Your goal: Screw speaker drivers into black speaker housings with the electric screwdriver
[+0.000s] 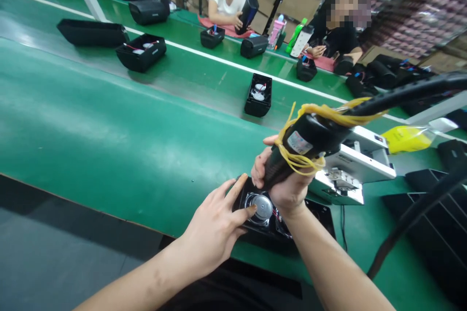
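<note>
The black speaker housing [268,241] is on the green workbench [120,146], in front of the person, with its open side upward. As far as it can be seen, the inside is partly filled: one round metal-backed driver [263,208] sits in its opening, and a second driver [282,226] is beside it, largely hidden under the right wrist. Red wire shows between them. No back cover lies over the drivers, so the housing seems to me only partly assembled. Whether the screws are in and tight, I cannot tell.

The left hand [215,218] has its fingers spread – one fingertip reaches the housing's rim, another rests on the edge of the first driver. The right hand [290,194] is closed firmly around a black electric screwdriver [314,131], which is tilted above the housing. Its tip is hidden behind the hand, so I cannot say if it touches a screw.

Just beyond, at the right, stands a white bench device [359,163]. On the far side of the bench, another open housing [258,102] shows two drivers and a red wire – it is uncovered too.
</note>
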Available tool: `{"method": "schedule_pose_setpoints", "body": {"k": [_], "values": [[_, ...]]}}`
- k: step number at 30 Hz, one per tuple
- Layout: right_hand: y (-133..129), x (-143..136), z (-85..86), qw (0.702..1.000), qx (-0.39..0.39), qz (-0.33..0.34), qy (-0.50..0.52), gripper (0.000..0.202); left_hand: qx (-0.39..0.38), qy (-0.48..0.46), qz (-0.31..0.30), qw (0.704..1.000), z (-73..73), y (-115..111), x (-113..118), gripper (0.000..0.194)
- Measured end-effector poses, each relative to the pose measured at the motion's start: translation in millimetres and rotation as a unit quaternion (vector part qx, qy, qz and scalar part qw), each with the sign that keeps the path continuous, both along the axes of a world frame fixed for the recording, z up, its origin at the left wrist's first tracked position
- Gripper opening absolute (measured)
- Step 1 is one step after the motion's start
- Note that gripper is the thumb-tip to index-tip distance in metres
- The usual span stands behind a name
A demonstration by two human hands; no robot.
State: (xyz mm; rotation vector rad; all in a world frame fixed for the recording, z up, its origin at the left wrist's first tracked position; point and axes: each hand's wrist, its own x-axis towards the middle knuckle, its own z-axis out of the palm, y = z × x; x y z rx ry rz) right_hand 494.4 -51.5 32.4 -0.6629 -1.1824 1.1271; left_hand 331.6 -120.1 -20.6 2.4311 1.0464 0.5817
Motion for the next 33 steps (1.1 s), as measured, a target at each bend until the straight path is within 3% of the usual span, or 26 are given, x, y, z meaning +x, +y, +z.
{"method": "schedule_pose_setpoints", "body": {"k": [4,7,10,14,17,20,29,33], "values": [[-3,2,6.3,1.000,0.022,-0.009,-0.011,0.063,0.049,0.016,0.006,0.999,0.7,-5,-1,0.055],[-14,18,28.7,0.998,0.037,-0.058,0.010,0.060,0.111,0.039,0.004,0.993,2.7,-4,-2,0.056],[-28,52,57.8,0.977,0.115,-0.176,0.031,0.062,0.159,0.070,-0.017,0.985,6.0,6,0,0.067],[-34,114,78.3,0.911,0.199,-0.360,-0.037,0.064,0.171,0.105,-0.074,0.977,8.8,26,13,0.104],[-27,149,74.7,0.881,0.187,-0.432,-0.053,0.065,0.135,0.109,-0.090,0.981,7.1,36,23,0.107],[-20,166,64.0,0.874,0.182,-0.446,-0.056,0.065,0.111,0.086,-0.085,0.986,4.3,39,25,0.096],[-17,172,41.4,0.896,0.149,-0.414,-0.056,0.067,0.130,0.068,-0.050,0.988,0.2,45,7,0.080],[-19,170,40.5,0.895,0.157,-0.413,-0.056,0.065,0.121,0.088,-0.062,0.987,4.4,48,2,0.089]]}}
